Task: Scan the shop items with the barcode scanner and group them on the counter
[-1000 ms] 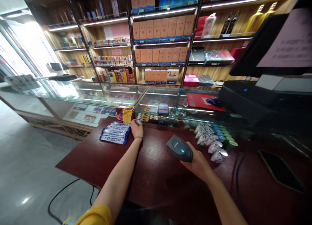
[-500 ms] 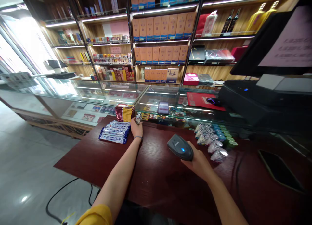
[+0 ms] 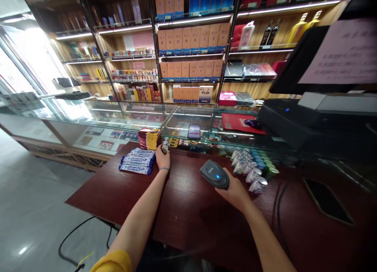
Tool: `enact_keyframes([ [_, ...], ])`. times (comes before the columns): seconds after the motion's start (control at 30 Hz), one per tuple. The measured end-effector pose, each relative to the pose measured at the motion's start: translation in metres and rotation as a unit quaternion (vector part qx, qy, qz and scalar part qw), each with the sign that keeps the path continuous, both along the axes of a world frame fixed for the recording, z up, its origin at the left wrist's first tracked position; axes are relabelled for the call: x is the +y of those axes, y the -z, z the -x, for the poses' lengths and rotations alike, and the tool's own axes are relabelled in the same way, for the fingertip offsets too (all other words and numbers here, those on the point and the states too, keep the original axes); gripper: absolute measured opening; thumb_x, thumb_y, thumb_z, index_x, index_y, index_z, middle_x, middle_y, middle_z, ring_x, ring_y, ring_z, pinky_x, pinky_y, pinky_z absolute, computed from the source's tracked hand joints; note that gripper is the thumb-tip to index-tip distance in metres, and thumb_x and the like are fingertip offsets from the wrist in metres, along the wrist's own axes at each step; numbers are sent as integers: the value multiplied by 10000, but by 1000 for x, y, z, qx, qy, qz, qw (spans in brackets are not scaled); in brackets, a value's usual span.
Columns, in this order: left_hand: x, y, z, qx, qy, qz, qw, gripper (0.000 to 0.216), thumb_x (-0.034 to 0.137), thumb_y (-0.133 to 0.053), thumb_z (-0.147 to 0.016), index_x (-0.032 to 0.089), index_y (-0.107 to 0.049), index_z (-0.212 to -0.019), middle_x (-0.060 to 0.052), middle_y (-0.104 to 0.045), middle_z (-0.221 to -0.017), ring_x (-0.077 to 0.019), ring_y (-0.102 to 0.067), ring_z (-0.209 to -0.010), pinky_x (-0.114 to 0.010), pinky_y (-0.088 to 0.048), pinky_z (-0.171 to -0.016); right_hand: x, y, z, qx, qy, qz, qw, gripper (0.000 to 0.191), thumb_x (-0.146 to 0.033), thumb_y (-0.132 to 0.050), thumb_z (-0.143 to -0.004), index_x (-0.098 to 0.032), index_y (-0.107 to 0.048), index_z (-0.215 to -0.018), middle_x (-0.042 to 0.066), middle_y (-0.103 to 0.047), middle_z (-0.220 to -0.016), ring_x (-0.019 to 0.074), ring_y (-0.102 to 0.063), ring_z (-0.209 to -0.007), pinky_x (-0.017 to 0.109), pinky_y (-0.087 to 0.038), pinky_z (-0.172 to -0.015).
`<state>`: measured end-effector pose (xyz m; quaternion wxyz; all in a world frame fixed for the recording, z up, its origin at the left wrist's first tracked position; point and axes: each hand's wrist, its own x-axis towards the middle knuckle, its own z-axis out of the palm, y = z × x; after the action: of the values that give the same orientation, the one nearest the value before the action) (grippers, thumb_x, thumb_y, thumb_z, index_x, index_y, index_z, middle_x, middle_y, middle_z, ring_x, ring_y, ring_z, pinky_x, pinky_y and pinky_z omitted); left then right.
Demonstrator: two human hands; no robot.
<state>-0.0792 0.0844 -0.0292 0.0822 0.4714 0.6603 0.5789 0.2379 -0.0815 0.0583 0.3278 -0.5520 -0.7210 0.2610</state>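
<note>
Finding: at mid-frame, the left hand (image 3: 163, 158) has its grip closed about a small, silver-capped, clear-looking container (image 3: 165, 146); whether a second stands directly behind it cannot be told. The container is at the far edge of the dark red-brown wooden counter (image 3: 182, 209), just beside a stack of maroon and yellow packs (image 3: 149, 138). Blue-and-silver wrapped sachets (image 3: 137, 162) lie left of the hand.

Right of centre, the right hand (image 3: 237, 191) keeps its grip clenched on a dark grey plastic handheld scanner (image 3: 212, 174), blue light lit, raised over the counter.

Change observed: slight. The view has shifted, carrying the contents leftward in the frame; both hands retain their holds. In my judgement the work has not advanced materially, scanner and container being well apart.

At right of frame, rows of small silver-, blue- and green-topped containers (image 3: 247, 166) appear undisturbed.
</note>
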Motion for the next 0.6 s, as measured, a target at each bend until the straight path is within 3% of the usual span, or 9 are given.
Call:
enact_keyframes([
  [0.17, -17, -1, -5, -3, 28, 0, 1000, 686, 155, -712, -776, 114, -481, -1420, -194, -522, -1451, -310, -463, -1391, -441, -327, -1206, 3, 2, -4, 49, 12, -39, 998, 409, -321, -638, -737, -244, -560, -1131, 38, -752, -922, 246, -726, -856, 315, -520, -758],
  [0.33, -42, -8, -27, 2, 53, -67, 996, 634, 234, -715, -811, 161, -507, -1405, -163, -538, -1419, -306, -462, -1379, -468, -328, -1203, 3, -4, -15, 107, 73, -71, 989, 408, -323, -663, -753, -227, -581, -1141, 31, -742, -878, 228, -702, -752, 308, -539, -624],
  [0.43, -55, -16, -57, -13, 100, -99, 990, 566, 288, -696, -845, 188, -530, -1376, -147, -570, -1336, -286, -529, -1291, -460, -420, -1130, 0, -14, -25, 160, 112, -87, 977, 469, -349, -686, -760, -214, -584, -1198, 21, -723, -784, 206, -665, -615, 301, -523, -532],
  [0.6, -72, -23, -129, -63, 254, -90, 961, 563, 310, -688, -863, 219, -513, -1390, -138, -547, -1340, -247, -583, -1201, -411, -506, -1021, -6, -26, -50, 240, 172, -87, 951, 388, -425, -707, -775, -208, -611, -1083, -27, -658, -626, 140, -535, -413, 282, -473, -440],
])
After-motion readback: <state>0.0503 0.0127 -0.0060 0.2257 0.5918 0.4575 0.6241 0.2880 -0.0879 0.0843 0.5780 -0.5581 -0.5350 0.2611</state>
